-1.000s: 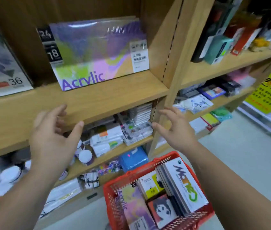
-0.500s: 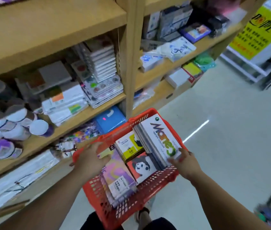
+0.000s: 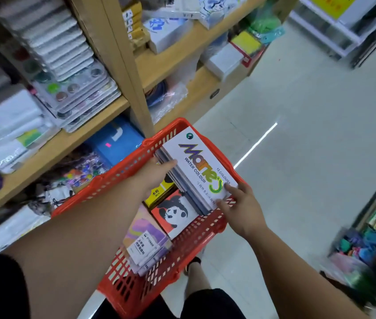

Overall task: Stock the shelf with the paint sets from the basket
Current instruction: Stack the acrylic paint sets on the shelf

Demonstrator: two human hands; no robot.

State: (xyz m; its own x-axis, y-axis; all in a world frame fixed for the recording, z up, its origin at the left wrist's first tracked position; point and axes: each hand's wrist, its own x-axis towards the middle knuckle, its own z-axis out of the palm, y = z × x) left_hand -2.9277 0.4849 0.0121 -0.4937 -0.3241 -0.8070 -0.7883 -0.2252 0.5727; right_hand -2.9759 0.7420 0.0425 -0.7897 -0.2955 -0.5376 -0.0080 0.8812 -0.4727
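1. A pale, glossy floor (image 3: pixel 309 107) fills the right side, with a thin bright streak of reflected light (image 3: pixel 257 143) across it.
2. A light wooden shelf unit (image 3: pixel 122 65) stands on the left, one upright post dividing its bays.
3. A yellow sign (image 3: pixel 329 5) shows top right.

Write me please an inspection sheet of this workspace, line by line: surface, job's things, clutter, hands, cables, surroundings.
Surface: wooden shelf beside the basket, crowded with stock; pale floor below.
Job's things: red basket holds a stack of water colour sets, a panda box, a yellow box and acrylic sets.
Clutter: paint palettes stacked on the shelf; blue pack beneath.
Hands: left hand touches the stack's left edge, most fingers hidden; right hand pinches its near end.
Cables: nothing seen.
Surroundings: shop aisle; blurred rack at right; yellow sign above.
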